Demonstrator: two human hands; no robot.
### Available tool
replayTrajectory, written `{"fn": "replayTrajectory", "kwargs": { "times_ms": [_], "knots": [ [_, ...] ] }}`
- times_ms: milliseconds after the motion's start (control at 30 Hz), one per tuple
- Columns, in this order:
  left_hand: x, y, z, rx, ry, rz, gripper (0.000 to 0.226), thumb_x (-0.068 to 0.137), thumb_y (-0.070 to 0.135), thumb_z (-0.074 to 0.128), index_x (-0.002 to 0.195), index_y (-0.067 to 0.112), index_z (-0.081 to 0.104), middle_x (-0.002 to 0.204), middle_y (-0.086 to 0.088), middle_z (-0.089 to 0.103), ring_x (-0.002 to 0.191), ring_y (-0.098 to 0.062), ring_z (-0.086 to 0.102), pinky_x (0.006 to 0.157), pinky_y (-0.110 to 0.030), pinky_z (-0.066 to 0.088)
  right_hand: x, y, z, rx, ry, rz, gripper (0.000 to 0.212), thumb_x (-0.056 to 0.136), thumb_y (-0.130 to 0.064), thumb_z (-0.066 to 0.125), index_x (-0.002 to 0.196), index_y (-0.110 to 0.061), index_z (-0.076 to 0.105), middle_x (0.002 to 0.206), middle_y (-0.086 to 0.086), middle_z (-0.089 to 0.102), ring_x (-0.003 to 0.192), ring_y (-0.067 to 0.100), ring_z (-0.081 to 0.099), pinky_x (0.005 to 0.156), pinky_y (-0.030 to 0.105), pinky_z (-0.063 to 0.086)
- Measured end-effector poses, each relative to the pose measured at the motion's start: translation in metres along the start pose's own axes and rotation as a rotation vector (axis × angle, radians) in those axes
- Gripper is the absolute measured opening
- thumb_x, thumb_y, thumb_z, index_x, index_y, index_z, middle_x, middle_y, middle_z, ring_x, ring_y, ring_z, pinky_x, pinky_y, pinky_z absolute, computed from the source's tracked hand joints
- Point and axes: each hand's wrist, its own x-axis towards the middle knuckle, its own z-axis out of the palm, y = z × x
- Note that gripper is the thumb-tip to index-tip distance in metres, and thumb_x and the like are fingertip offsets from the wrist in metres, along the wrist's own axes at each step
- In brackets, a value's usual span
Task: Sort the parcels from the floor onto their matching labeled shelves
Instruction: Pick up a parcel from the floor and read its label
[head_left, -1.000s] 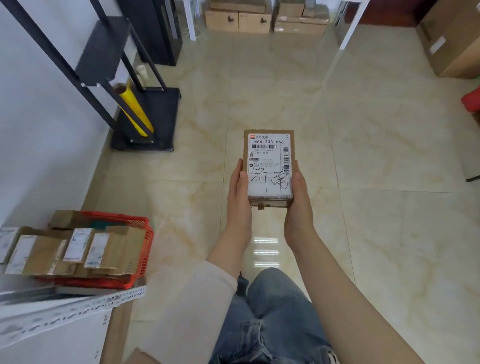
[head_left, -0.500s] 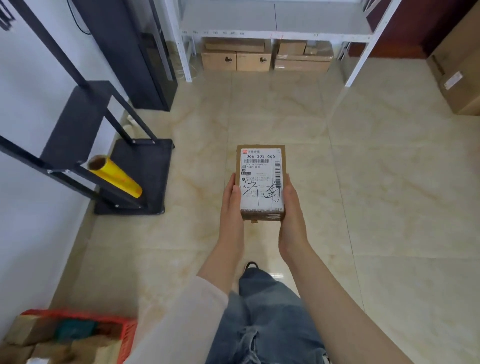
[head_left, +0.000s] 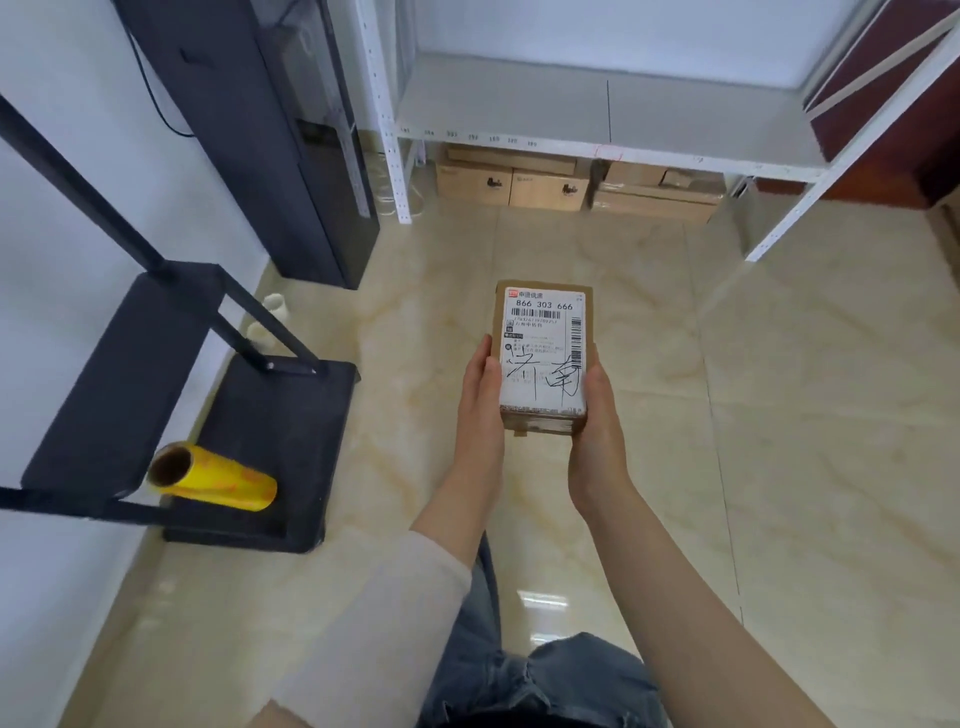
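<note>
hands: left hand (head_left: 480, 400) and right hand (head_left: 597, 415) both gripping the parcel (head_left: 543, 358), one on each long side
parcel: up in the air over the tiled floor (head_left: 805, 415), label facing up
left edge: black rack (head_left: 270, 426) sits along the wall, yellow roll (head_left: 213, 480) at its near corner
ahead: wide run of floor up to the white shelf (head_left: 675, 119), tiny number tags on its front lip
far: cardboard boxes (head_left: 511, 184) tucked under the shelf, dark cabinet (head_left: 260, 156) just left of it
</note>
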Motion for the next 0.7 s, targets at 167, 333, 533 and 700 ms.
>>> {"fn": "replayTrajectory", "kwargs": {
  "times_ms": [167, 333, 533, 700],
  "knots": [
    [0.119, 0.063, 0.013, -0.023, -0.053, -0.002, 0.047, 0.1, 0.034, 0.034, 0.146, 0.024, 0.034, 0.147, 0.003, 0.046, 0.132, -0.012, 0.046, 0.095, -0.016, 0.045, 0.103, -0.059, 0.054, 0.008, 0.023, -0.022, 0.079, 0.074, -0.064, 0.045, 0.145, -0.031, 0.039, 0.146, -0.005, 0.05, 0.135, 0.013, 0.046, 0.117, 0.044, 0.029],
    [0.215, 0.103, 0.037, -0.051, -0.059, -0.005, 0.047, 0.099, 0.035, 0.036, 0.145, 0.024, 0.035, 0.148, 0.002, 0.046, 0.134, -0.015, 0.045, 0.113, -0.036, 0.035, 0.193, -0.103, 0.088, 0.002, 0.032, -0.044, 0.079, 0.073, -0.068, 0.044, 0.144, -0.032, 0.041, 0.144, -0.003, 0.053, 0.134, 0.017, 0.047, 0.115, 0.049, 0.03],
    [0.327, 0.129, 0.064, -0.032, -0.064, 0.022, 0.047, 0.1, 0.034, 0.034, 0.145, 0.024, 0.034, 0.146, 0.0, 0.047, 0.131, -0.015, 0.047, 0.105, -0.027, 0.041, 0.303, -0.14, 0.114, -0.003, 0.043, -0.038, 0.067, 0.084, -0.061, 0.038, 0.145, -0.032, 0.039, 0.143, -0.005, 0.054, 0.131, 0.013, 0.049, 0.116, 0.041, 0.03],
    [0.428, 0.16, 0.098, 0.024, -0.044, 0.05, 0.046, 0.099, 0.036, 0.034, 0.143, 0.025, 0.038, 0.14, 0.0, 0.054, 0.125, -0.014, 0.053, 0.088, -0.016, 0.046, 0.403, -0.179, 0.13, 0.028, -0.006, -0.078, 0.049, 0.1, -0.046, 0.028, 0.147, -0.035, 0.034, 0.145, -0.006, 0.05, 0.134, 0.012, 0.045, 0.117, 0.04, 0.028]
  ]
}}
